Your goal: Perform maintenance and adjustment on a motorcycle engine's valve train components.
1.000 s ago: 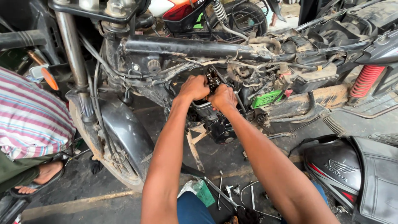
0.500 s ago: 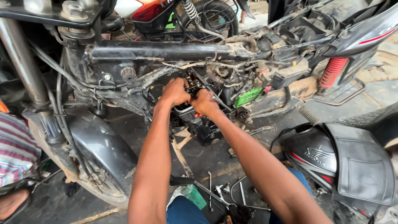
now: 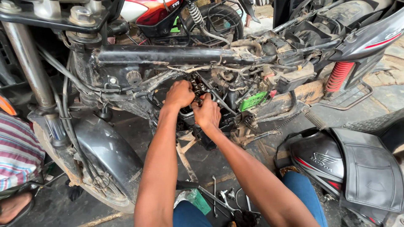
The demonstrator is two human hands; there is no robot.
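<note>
Hands, left (image 3: 180, 93) and right (image 3: 207, 112), seemingly gripping the engine (image 3: 201, 90) above a grimy workshop floor (image 3: 210, 162).

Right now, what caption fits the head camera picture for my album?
Both hands, left hand and right hand, work at the stripped motorcycle's engine.

green rectangular label (image 3: 253, 101) on motorcycle frame, green packet (image 3: 199, 201) on floor

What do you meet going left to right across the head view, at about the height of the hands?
Striped sleeve → front fork → black mudguard → left hand → right hand → green part → red shock spring.
</note>
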